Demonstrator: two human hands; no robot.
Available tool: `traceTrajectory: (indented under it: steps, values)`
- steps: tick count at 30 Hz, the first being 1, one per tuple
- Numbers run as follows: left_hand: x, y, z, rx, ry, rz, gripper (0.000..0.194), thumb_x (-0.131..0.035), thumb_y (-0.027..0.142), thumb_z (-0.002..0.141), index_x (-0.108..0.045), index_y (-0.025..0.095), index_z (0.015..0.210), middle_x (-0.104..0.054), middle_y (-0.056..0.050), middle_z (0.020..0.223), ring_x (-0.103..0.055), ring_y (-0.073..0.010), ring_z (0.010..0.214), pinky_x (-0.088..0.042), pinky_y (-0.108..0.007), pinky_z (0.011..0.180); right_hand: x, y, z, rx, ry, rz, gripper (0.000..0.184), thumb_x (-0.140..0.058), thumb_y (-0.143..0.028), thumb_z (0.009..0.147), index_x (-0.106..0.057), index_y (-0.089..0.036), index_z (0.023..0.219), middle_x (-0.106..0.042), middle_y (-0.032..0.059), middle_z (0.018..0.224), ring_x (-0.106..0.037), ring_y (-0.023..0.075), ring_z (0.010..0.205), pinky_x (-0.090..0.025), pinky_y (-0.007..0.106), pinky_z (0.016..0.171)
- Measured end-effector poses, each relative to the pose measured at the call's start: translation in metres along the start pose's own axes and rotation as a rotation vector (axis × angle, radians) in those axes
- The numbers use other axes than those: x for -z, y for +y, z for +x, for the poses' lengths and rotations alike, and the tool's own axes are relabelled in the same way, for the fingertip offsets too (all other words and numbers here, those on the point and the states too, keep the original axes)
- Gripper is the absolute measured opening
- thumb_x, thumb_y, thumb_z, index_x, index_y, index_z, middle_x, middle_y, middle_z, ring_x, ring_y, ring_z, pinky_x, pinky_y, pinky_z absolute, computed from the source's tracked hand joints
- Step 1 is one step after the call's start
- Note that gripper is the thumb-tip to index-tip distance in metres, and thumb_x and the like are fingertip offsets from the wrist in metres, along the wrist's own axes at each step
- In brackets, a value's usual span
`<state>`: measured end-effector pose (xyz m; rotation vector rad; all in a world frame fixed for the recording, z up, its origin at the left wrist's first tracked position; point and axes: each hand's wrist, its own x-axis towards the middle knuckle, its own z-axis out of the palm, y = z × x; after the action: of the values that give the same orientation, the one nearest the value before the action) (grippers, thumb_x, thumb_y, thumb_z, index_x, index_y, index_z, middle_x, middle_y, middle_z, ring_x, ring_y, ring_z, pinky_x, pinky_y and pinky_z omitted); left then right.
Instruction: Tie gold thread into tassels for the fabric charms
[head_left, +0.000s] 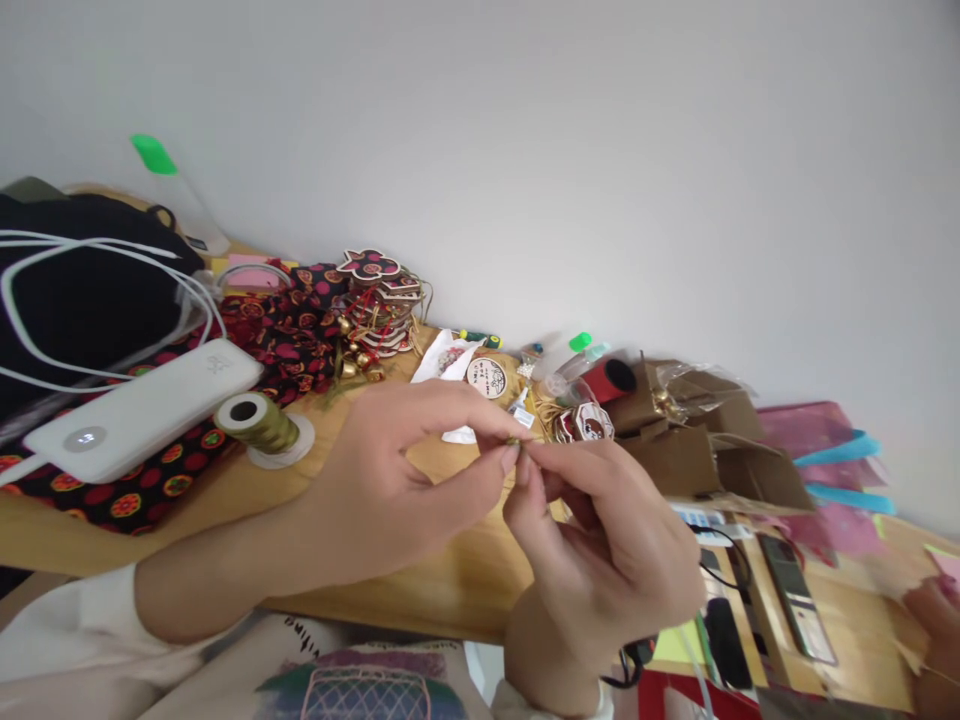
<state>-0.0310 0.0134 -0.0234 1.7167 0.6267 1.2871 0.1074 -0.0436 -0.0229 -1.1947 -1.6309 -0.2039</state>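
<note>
Over the wooden table, my left hand (409,480) and my right hand (615,510) meet fingertip to fingertip. Thumb and forefinger of each are pinched together on a tiny olive-green bit (514,441), which looks like thread or cord; most of it is hidden by the fingertips. To the left of my left hand stands a spool of olive-green thread (271,428) on a white base. Beyond the hands lie a round printed tag (487,378), a small white packet (442,358) and a stack of printed ornaments with cords (589,424).
Dark patterned fabric (300,320), hanging ornaments with gold bells (382,300) and a white power bank (146,410) with cables lie left. Cardboard boxes (720,465), a pink bag (810,430) and a phone (795,595) are right. Another person's hand (934,610) shows at the right edge.
</note>
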Motion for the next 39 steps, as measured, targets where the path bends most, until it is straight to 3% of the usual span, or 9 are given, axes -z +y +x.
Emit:
traceTrajectory:
  steps: [16,26,32,39]
  values:
    - [-0.0061,0.0008,-0.0022,0.086,0.093,-0.190,0.018,-0.067,0.008,0.076,-0.075,0.024,0.080,-0.077,0.001,0.077,-0.070,-0.0159,0.071,-0.058,-0.031,0.069,-0.0064,-0.0031,-0.0067,-0.002,0.072,-0.030,0.032,-0.069,-0.001,0.076,-0.069,-0.023,0.099,-0.068,-0.0020,0.070,-0.061,0.0116,0.057,-0.051,0.025,0.048]
    - [-0.0051,0.0014,-0.0019,0.133,0.077,-0.206,0.014,-0.069,0.009,0.077,-0.074,0.020,0.084,-0.078,0.002,0.083,-0.071,-0.0112,0.078,-0.058,-0.020,0.074,-0.0048,-0.0046,0.0023,-0.210,0.074,0.145,0.013,-0.066,-0.010,0.083,-0.069,-0.023,0.086,-0.063,-0.0020,0.067,-0.059,0.0118,0.057,-0.046,0.024,0.045]
    - [-0.0059,-0.0019,0.0014,0.178,-0.016,-0.290,0.014,-0.071,0.012,0.077,-0.074,0.018,0.090,-0.077,0.000,0.088,-0.071,-0.0116,0.081,-0.059,-0.019,0.076,-0.0026,-0.0022,0.0006,-0.250,0.106,0.145,0.011,-0.069,-0.013,0.083,-0.070,-0.023,0.085,-0.063,-0.0024,0.066,-0.060,0.0124,0.057,-0.047,0.025,0.047]
    - [-0.0065,-0.0042,0.0045,0.325,-0.128,-0.384,0.006,-0.068,0.022,0.083,-0.071,0.018,0.080,-0.074,-0.003,0.082,-0.070,-0.0157,0.081,-0.059,-0.026,0.074,-0.0017,-0.0025,0.0012,-0.250,0.134,0.155,0.012,-0.070,-0.013,0.082,-0.070,-0.024,0.085,-0.064,-0.0023,0.067,-0.060,0.0126,0.058,-0.046,0.025,0.047]
